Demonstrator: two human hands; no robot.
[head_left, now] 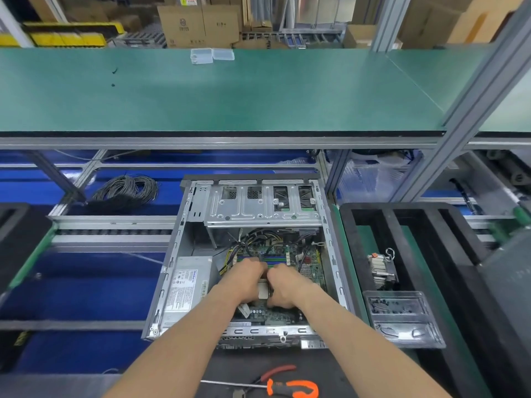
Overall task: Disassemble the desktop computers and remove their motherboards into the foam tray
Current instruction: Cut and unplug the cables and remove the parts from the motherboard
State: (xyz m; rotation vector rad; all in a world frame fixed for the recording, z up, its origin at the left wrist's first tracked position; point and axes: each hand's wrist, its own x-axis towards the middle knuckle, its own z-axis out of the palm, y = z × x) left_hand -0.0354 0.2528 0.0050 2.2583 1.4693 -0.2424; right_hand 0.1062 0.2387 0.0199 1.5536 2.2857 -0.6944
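2 hands deep in an opened desktop case

Nearest lay an orange-handled screwdriver [290, 387]; beyond it, the left hand [249, 278] and right hand [286, 285] curled over the motherboard [270, 311] inside the case [172, 254], their grip unclear; the foam tray [373, 214] sat right.

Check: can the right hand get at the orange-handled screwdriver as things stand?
Probably yes. The screwdriver lies in the open on the dark mat in front of the computer case, nothing on top of it. The right hand is down on the motherboard and would first have to pull back.
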